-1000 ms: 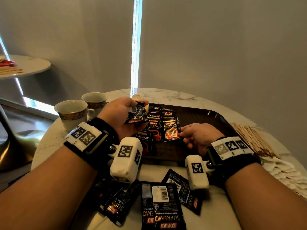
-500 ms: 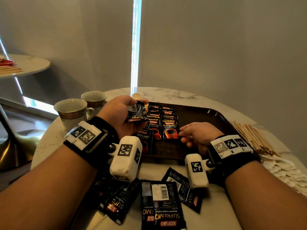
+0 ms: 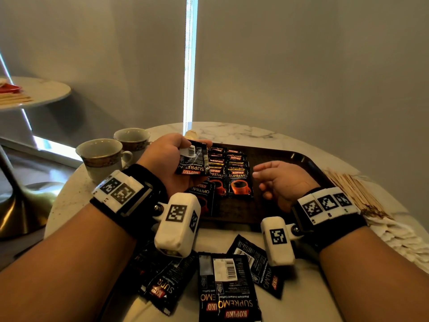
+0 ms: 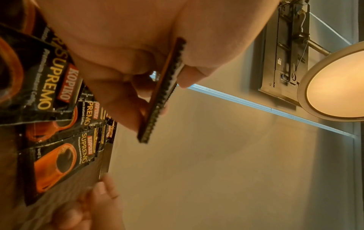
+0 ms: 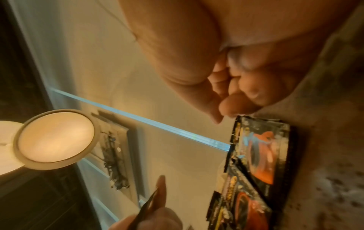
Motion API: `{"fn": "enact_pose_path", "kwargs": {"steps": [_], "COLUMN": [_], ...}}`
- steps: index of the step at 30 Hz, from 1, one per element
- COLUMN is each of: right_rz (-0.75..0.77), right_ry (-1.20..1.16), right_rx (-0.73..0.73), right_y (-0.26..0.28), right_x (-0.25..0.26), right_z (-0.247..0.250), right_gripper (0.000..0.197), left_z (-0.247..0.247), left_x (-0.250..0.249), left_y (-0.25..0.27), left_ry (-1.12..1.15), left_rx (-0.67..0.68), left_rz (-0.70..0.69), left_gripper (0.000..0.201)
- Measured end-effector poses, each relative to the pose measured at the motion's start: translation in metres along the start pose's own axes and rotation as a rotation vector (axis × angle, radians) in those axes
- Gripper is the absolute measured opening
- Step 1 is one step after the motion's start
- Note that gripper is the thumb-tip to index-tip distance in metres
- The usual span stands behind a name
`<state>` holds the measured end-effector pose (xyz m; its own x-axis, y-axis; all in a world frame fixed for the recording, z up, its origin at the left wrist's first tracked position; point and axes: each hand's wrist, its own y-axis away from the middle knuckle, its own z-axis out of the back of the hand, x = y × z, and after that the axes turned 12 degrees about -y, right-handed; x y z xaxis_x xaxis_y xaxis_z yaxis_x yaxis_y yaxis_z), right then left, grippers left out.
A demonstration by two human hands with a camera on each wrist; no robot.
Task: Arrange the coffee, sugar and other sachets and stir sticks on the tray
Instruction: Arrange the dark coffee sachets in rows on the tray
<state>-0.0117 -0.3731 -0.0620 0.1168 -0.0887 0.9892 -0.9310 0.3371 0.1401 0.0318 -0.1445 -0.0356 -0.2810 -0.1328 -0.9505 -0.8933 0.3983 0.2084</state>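
Observation:
My left hand (image 3: 183, 156) grips a small stack of black Kopiko coffee sachets (image 3: 193, 161) over the left side of the dark brown tray (image 3: 292, 159). The left wrist view shows the stack (image 4: 163, 90) edge-on, pinched between thumb and fingers. Two neat overlapping rows of coffee sachets (image 3: 239, 182) lie on the tray. My right hand (image 3: 276, 180) hovers just right of the front sachet, fingers loosely curled and holding nothing. The right wrist view shows its fingertips (image 5: 222, 109) close above that sachet (image 5: 263, 152).
Several loose coffee sachets (image 3: 227, 287) lie on the marble table in front of the tray. Wooden stir sticks (image 3: 352, 194) and white sachets (image 3: 404, 238) sit right of the tray. Two cups (image 3: 99, 156) stand at the left.
My right hand laid the front sachet of the right row flat, let go and drew back to the right. The left hand tipped its stack, showing the barcode side.

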Motion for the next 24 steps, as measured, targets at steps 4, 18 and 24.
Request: {"fn": "enact_pose_path", "kwargs": {"steps": [4,18,24], "right_rz": [0.205,0.303,0.349], "right_ry": [-0.082,-0.062,0.008], "right_rx": [0.147,0.384,0.355], "right_y": [0.01,0.029,0.03], "right_x": [0.013,0.009,0.008], "right_z": [-0.007,-0.028,-0.028], "right_gripper": [0.018,0.034,0.032], "left_z": [-0.003,-0.011,-0.014], "left_x": [-0.001,0.003,0.004], "left_y": [0.001,0.009,0.012], "left_ry": [-0.004,-0.185,-0.185], "left_rx": [0.023,0.104,0.115], "left_rz": [0.017,-0.093,-0.086], "left_gripper": [0.042,0.024,0.016]}}
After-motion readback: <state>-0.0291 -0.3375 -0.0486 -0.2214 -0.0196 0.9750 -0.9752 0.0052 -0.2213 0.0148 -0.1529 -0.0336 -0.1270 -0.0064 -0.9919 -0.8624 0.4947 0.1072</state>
